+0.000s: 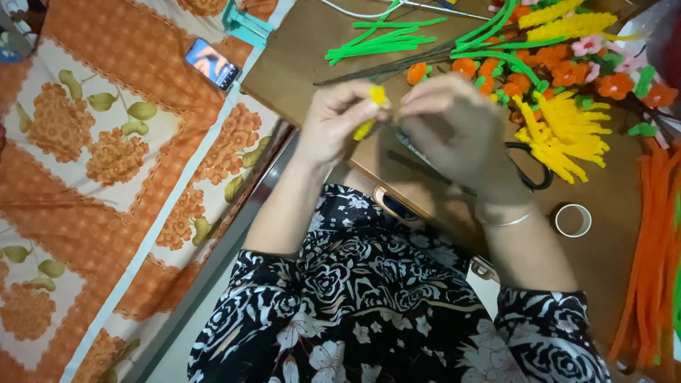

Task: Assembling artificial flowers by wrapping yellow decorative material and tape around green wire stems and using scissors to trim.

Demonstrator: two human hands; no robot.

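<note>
Both hands were up over the near edge of the brown table (610, 234). Left hand (333, 120) was pinched closed on a yellow pipe cleaner (372, 112): fuzzy, thin, bent, one end poking above the fingertips, the other trailing below. Right hand (454, 128) was curled in tight against the same piece; I saw its back only, so I couldn't tell how firmly it gripped.

Risks as I judged them:
- Wire core is springy. A loose pinch and the bend could unwind or the piece drop into the lap.
- Black-handled scissors (530, 174) lay right under the right wrist; a dip of that arm could catch them.
- The tape roll (573, 220) sat near the right forearm, easy to knock.

Materials: finished yellow fringed blooms (567, 135), plush and spiky; small orange flowers (567, 71), tufted, with green bits; straight green stems (383, 42); a bundle of long orange pipe cleaners (652, 269) at the right edge. A phone (211, 64) lay on the orange floral cloth (99, 177), well apart.
</note>
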